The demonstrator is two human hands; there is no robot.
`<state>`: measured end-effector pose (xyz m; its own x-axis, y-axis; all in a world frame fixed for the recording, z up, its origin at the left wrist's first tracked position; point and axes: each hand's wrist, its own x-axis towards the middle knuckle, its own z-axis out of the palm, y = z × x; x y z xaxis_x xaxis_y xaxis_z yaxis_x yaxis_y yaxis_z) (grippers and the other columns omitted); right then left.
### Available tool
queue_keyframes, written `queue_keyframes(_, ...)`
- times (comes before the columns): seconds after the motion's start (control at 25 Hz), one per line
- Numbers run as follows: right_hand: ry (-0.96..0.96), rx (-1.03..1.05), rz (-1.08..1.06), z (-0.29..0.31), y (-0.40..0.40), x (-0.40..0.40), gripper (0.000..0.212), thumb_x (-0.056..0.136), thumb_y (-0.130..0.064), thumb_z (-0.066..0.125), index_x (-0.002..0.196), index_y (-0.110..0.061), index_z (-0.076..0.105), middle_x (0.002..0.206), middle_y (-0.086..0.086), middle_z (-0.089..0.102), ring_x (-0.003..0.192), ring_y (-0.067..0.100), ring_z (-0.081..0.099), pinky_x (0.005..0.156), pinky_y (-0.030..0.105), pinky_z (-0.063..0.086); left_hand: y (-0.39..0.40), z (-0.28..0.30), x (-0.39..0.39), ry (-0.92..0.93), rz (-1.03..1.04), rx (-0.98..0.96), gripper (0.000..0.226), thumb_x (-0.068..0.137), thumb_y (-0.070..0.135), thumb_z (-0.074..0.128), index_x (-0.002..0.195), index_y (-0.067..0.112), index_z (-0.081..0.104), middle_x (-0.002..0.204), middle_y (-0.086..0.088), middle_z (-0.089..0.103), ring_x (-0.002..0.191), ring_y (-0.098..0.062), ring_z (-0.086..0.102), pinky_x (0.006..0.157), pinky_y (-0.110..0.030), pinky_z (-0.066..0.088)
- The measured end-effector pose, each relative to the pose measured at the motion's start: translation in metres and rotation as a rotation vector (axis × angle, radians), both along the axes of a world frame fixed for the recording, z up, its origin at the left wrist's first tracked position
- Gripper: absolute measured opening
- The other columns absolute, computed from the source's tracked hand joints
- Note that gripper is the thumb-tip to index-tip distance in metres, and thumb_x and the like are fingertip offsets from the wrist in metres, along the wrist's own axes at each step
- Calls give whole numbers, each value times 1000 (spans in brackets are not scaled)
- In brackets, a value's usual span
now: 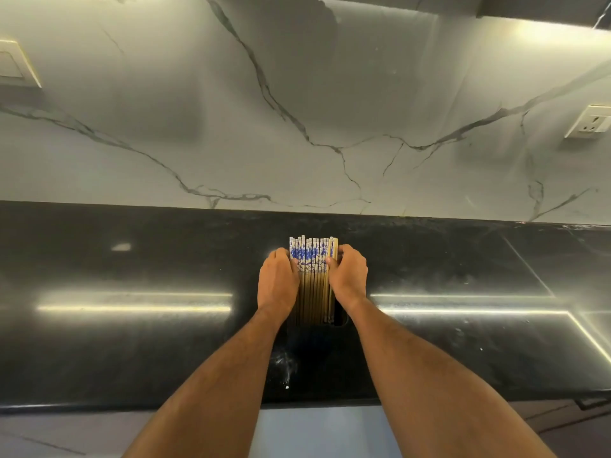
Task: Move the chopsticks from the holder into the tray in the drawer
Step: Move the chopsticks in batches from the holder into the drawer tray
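Both hands' curled fingers [295, 266] clasp the chopsticks [313, 279].

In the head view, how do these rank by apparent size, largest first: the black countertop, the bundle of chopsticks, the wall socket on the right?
1. black countertop, by far the largest.
2. bundle of chopsticks, gripped between the left hand and right hand.
3. wall socket, smallest, though it sits farther from the camera.

A glossy black countertop [132, 342] runs wall to wall, catching long strips of light. Behind it rises a pale marble backsplash [330, 94] laced with dark veins. There's a socket [590, 121] at the right edge, a switch plate [16, 62] at the left.
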<state>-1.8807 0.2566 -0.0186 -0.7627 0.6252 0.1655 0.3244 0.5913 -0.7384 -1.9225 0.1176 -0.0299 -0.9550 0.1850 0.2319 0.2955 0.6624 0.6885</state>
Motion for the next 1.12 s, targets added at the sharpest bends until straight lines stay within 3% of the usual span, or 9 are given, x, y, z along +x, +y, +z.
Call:
queue_keyframes(0.12, 42, -55, -50, -1, -1, -1, 13, 90, -19, 75, 100, -14, 69, 91, -5, 69, 74, 0, 59, 57, 7, 38, 0, -1, -3, -3, 13, 27, 7, 102, 22, 56, 95, 20, 56, 93, 4, 58, 74, -5, 52, 60, -13, 36)
queue_keyframes(0.2, 51, -81, -86, 1, 1, -2, 12, 87, -20, 78, 94, -16, 70, 85, -7, 69, 68, -3, 57, 57, 10, 43, 0, -1, -2, 4, 22, 33, 5, 101, 21, 58, 97, 19, 58, 94, 4, 58, 76, -7, 54, 66, -16, 42)
queue_keyframes(0.36, 15, -78, -93, 1, 2, -3, 12, 89, -19, 77, 98, -14, 71, 90, -3, 71, 73, 2, 61, 52, 6, 35, -1, 2, 1, 24, 22, 46, 4, 100, 21, 61, 97, 17, 61, 93, 4, 60, 79, -7, 55, 71, -19, 46)
queue_keyframes(0.52, -1, -126, -93, 0, -1, -6, 11, 91, -17, 74, 99, -15, 68, 93, -2, 70, 76, 4, 63, 53, 8, 38, -2, 4, 4, 2, 34, 64, 3, 98, 19, 64, 99, 16, 63, 91, 6, 62, 70, -2, 53, 60, -10, 37)
queue_keyframes(0.6, -26, -137, -67, 0, -1, -8, 8, 92, -16, 73, 100, -14, 70, 94, -2, 71, 77, 4, 64, 54, 9, 40, -2, 4, 3, -5, 39, 63, 6, 97, 18, 65, 101, 13, 66, 93, 4, 62, 73, -3, 53, 64, -11, 40)
queue_keyframes(0.68, -49, -146, -55, -2, 0, -9, 3, 93, -16, 72, 93, -14, 72, 92, -2, 72, 72, 2, 63, 52, 9, 39, -2, 4, 3, -6, 38, 45, 8, 98, 18, 65, 99, 11, 69, 94, 1, 63, 74, -5, 53, 71, -15, 43)
queue_keyframes(0.8, -49, -134, -97, -2, 1, -9, 15, 94, -16, 70, 79, -14, 71, 82, -4, 72, 64, 0, 61, 47, 6, 36, -2, 5, 4, -31, 59, 53, 9, 98, 20, 65, 93, 13, 68, 91, 2, 61, 66, -3, 49, 62, -12, 38)
queue_keyframes(0.92, -36, -126, -133, 2, -1, -6, 17, 95, -17, 69, 78, -16, 70, 77, -8, 68, 61, -2, 58, 46, 6, 34, -2, 6, 8, -22, 63, 83, 10, 97, 20, 66, 92, 11, 69, 89, 1, 66, 70, -5, 56, 59, -10, 37)
queue_keyframes(1.12, 71, -99, -174, 17, -10, 6, 13, 94, -16, 70, 81, -16, 74, 78, -6, 73, 63, -1, 62, 49, 7, 37, -5, 17, 20, 8, 28, 209, 9, 99, 16, 63, 98, 10, 69, 86, 0, 71, 69, -7, 63, 64, -16, 51)
